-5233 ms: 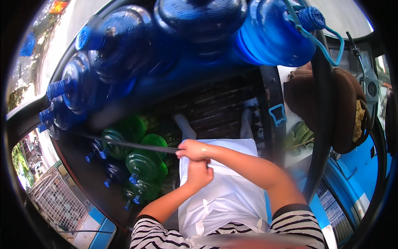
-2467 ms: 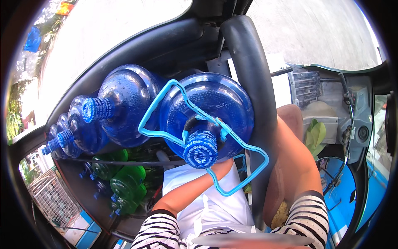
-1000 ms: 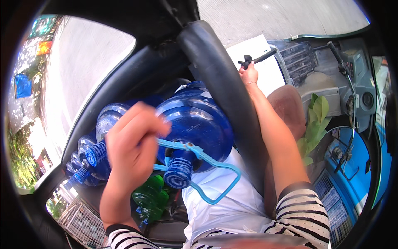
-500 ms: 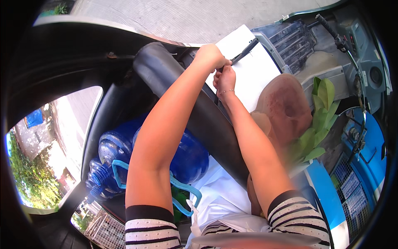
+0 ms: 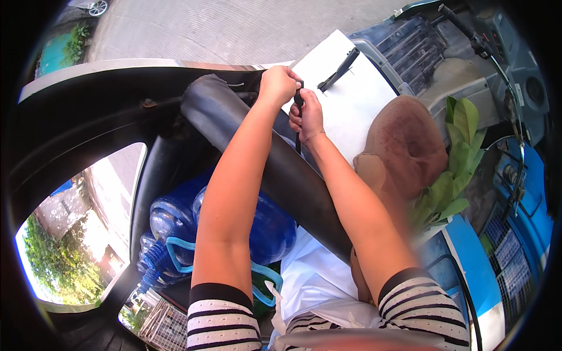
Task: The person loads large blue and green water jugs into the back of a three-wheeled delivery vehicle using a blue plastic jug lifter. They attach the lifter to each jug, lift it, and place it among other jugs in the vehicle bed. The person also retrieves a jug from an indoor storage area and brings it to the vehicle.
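Observation:
My left hand (image 5: 280, 85) is closed, thumb and fingers pinching the top of a narrow black strap-like piece (image 5: 300, 100). Just below it, my right hand (image 5: 308, 114) wraps its fingers around the same piece, whose lower end hangs past my fist. Its exact kind is hard to make out. Both hands are over the left edge of a flat white panel (image 5: 366, 96). On that panel lies a separate long black slotted handle-like thing (image 5: 339, 71), apart from my hands. A thick black padded roll (image 5: 263, 152) runs beneath my forearms.
Blue water jugs (image 5: 272, 228) and a light-blue handle (image 5: 181, 254) sit at the left beneath the roll. To the right is a person in a brown hat (image 5: 404, 140), beside large green leaves (image 5: 459, 158). A handlebar (image 5: 462, 26) stands at far right.
Both hands have come slightly left and down, away from the black handle-like thing, which now lies by itself on the panel. The strap-like piece now shows between my hands. The view has shifted slightly.

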Motion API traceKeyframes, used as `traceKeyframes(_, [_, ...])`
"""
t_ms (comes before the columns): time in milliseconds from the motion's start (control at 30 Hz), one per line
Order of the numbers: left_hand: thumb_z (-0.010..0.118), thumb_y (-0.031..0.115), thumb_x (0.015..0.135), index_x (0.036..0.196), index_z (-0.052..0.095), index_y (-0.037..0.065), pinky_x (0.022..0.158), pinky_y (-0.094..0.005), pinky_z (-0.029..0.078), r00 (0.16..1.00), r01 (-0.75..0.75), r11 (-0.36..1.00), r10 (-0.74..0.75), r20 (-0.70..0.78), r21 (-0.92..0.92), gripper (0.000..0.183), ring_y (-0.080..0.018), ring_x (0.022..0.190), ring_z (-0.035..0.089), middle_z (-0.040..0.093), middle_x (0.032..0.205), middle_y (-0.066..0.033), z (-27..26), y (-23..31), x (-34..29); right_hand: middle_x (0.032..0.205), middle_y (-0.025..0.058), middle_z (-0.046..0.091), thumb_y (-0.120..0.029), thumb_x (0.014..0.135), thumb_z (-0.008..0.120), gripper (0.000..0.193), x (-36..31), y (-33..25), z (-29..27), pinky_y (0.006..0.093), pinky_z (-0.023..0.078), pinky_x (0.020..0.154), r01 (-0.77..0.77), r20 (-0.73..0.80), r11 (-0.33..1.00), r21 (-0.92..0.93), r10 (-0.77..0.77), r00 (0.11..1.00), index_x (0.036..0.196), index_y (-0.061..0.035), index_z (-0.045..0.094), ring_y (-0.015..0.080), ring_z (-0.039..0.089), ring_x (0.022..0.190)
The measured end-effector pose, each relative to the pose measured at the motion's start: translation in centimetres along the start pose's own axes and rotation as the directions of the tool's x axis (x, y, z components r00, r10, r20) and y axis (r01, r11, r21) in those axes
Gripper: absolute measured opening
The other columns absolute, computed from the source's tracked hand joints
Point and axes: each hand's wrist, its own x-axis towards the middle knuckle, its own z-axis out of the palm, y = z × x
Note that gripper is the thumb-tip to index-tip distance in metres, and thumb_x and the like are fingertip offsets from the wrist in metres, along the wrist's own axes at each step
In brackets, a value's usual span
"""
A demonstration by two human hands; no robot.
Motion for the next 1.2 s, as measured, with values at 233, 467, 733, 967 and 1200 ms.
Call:
traceKeyframes(233, [0.072,0.015,0.076,0.084,0.069,0.000,0.059,-0.0323,0.051,0.986,-0.147,0.943,0.163,-0.031,0.299,0.017,-0.0180,0.059,0.064,0.068,0.073,-0.0133,1.1,-0.6,0.3,0.053,-0.0018,0.041,-0.022,0.096,0.047,0.013,1.2,1.2,0.1,0.0227,0.021,0.032,0.176,-0.130,0.961,-0.211,-0.206,0.970,0.090,-0.0103,0.044,0.0065,0.033,0.037])
traceKeyframes(467, [0.068,0.017,0.076,0.078,0.069,0.000,0.054,-0.0309,0.049,0.928,-0.078,0.791,-0.165,0.334,0.607,0.017,-0.0180,0.052,0.062,0.063,0.061,-0.0108,0.9,-0.6,2.0,0.056,-0.0013,0.037,-0.022,0.095,0.040,0.013,2.5,0.3,-3.7,0.0237,0.020,0.032,0.009,-0.391,0.998,0.058,0.015,0.920,0.088,-0.0108,0.037,0.0062,0.029,0.038])
traceKeyframes(733, [0.070,0.023,0.082,0.094,0.067,-0.002,0.052,-0.0296,0.051,0.925,0.115,0.913,-0.241,0.292,0.390,0.028,-0.0169,0.055,0.063,0.067,0.074,-0.0083,0.6,-1.1,2.4,0.063,0.0007,0.046,-0.014,0.090,0.050,0.009,3.2,0.9,-3.6,0.0222,0.024,0.034,-0.052,-0.142,0.982,-0.181,0.027,0.990,0.086,-0.0090,0.043,0.0058,0.035,0.042])
traceKeyframes(967, [0.073,0.034,0.082,0.095,0.066,-0.004,0.060,-0.0256,0.050,0.887,0.228,0.944,-0.303,0.349,0.240,0.040,-0.0162,0.069,0.065,0.065,0.085,-0.0097,0.1,-0.8,2.3,0.065,0.0010,0.049,-0.008,0.093,0.050,0.003,1.5,-0.2,-1.4,0.0206,0.028,0.039,-0.042,0.045,0.974,-0.222,0.054,0.998,0.092,-0.0059,0.049,0.0054,0.039,0.047])
traceKeyframes(1200, [0.058,0.028,0.093,0.120,0.054,0.000,0.095,-0.0440,0.043,0.633,0.207,0.970,-0.234,0.738,0.130,0.039,-0.0241,0.111,0.056,0.060,0.116,-0.0125,-0.1,0.3,0.8,0.066,0.0015,0.052,-0.006,0.092,0.051,0.005,1.8,-3.4,-1.1,0.0232,0.036,0.040,0.354,-0.157,0.914,-0.201,-0.386,0.909,0.091,-0.0008,0.050,0.0062,0.045,0.050])
